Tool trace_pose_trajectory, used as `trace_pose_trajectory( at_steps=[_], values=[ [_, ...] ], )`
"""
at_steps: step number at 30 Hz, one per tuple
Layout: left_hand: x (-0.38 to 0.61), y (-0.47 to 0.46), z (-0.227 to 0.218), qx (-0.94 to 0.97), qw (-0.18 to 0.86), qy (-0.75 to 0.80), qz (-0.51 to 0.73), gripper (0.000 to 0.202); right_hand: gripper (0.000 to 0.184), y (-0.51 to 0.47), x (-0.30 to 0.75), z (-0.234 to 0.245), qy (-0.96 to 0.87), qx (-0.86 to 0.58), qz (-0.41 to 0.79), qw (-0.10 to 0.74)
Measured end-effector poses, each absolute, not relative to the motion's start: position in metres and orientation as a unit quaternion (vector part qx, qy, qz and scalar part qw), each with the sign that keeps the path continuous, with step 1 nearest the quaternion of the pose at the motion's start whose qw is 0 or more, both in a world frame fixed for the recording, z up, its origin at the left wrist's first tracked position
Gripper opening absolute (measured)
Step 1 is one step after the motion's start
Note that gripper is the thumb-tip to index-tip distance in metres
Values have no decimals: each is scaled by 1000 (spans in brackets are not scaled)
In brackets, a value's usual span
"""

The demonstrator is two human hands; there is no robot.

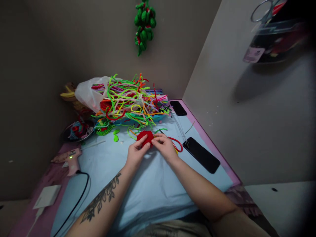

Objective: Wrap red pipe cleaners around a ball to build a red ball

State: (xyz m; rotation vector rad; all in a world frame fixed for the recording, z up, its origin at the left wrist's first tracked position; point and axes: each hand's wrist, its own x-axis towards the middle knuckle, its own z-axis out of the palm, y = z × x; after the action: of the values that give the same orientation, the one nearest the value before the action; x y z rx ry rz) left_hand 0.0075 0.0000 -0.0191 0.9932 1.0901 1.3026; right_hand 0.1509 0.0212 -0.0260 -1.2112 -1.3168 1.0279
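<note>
Forearms [202,187] cross cloth [148,184]; left fingers [145,149] and right fingers [157,143] pinch a red piece [148,135], partly hiding it; stems [128,102] crowd behind; upper-right container [271,46] blurs into darkness.

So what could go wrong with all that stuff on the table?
A few things might. The pink glue gun has a green light on, so it may be hot enough to burn someone. Its black cord lies beside the left forearm; an arm could snag it and drag the gun. And the two small green pieces lie loose near the left hand, so they might get knocked away.
</note>
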Motion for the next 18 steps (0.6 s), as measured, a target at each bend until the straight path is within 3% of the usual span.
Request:
trace_pose_trajectory(
  at_steps=[4, 10, 15, 18],
  values=[
    [4, 1, -18, 434, 546, 442, 564, 44, 16, 23, 148, -29, -470, -441, 546, 534],
    [5, 0, -22, 453, 553, 433, 549, 48, 10, 22, 144, -24, -387, -327, 686, 522],
    [7, 1, -23, 456, 508, 477, 554, 49, 6, 21, 146, -24, -430, -398, 602, 542],
    [7, 2, -22, 443, 495, 474, 579, 49, 23, 18, 147, -23, -492, -442, 500, 559]
  ],
)
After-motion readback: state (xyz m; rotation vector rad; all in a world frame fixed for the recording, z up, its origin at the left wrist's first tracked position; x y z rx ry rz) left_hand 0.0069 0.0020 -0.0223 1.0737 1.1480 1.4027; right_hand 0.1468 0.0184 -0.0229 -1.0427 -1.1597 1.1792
